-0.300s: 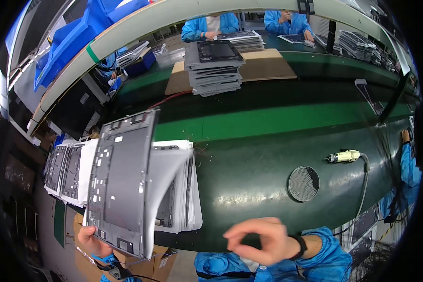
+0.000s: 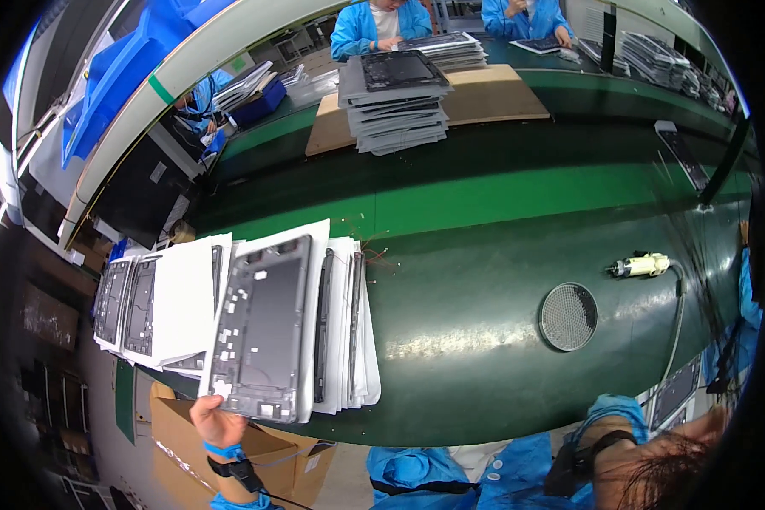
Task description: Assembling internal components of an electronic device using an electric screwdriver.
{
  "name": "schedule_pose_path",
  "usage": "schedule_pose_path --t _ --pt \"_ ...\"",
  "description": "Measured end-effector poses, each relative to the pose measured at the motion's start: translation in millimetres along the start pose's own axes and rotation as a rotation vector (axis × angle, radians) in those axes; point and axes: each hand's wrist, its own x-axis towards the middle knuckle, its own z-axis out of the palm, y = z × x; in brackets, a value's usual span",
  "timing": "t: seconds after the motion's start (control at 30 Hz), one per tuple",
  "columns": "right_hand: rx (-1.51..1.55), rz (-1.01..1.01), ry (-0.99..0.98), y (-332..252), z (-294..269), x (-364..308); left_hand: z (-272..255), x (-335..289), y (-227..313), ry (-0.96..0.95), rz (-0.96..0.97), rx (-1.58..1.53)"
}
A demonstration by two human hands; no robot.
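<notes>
At the lower left, my left hand (image 2: 217, 421) is closed on the near left corner of a dark tablet housing (image 2: 268, 327). White squares dot the housing, and a white sheet lies under it. It is over the right part of a row of similar housings (image 2: 138, 310) layered with white sheets (image 2: 187, 297). My right hand (image 2: 701, 429) is raised at the lower right, beside dark strands of hair. Its fingers are blurred and mostly hidden, so I cannot make out anything in it.
A round mesh-bottomed dish (image 2: 569, 317) and a cream powered hand tool (image 2: 642, 264) with a hose lie on the dark green bench (image 2: 450, 357). Farther back, a tall stack of housings (image 2: 397, 110) stands on a brown board (image 2: 501, 93). Two people in blue work across the bench.
The housing in my left hand has come down from nearly upright to a flatter tilt over the row. My right hand has swung from the middle front to the far lower right.
</notes>
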Motion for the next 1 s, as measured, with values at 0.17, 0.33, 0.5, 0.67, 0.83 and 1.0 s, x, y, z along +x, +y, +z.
schedule_pose_path --t 0.17,0.33,0.5,0.67,0.83,1.0 --pt "-0.086 0.038 -0.023 -13.6 -10.4 -0.6 -10.4 -2.0 -16.9 0.019 -0.130 0.009" --pt "-0.156 0.096 -0.041 -12.3 -17.7 -3.2 -36.9 -4.7 -18.7 0.253 -0.249 0.077" --pt "-0.137 0.133 -0.067 4.7 -9.8 -5.6 -47.7 -12.0 -22.8 0.246 -0.348 0.017" --pt "-0.090 0.209 -0.071 31.4 -8.0 -12.9 -79.4 -21.4 -34.9 0.111 -0.324 0.213" --pt "-0.053 0.259 -0.110 39.7 -5.3 -16.6 -87.7 -44.4 -80.5 -0.627 -0.337 0.151" --pt "-0.059 0.326 -0.131 42.7 8.1 -28.5 -15.1 -33.1 -104.6 -0.910 -0.626 0.511"
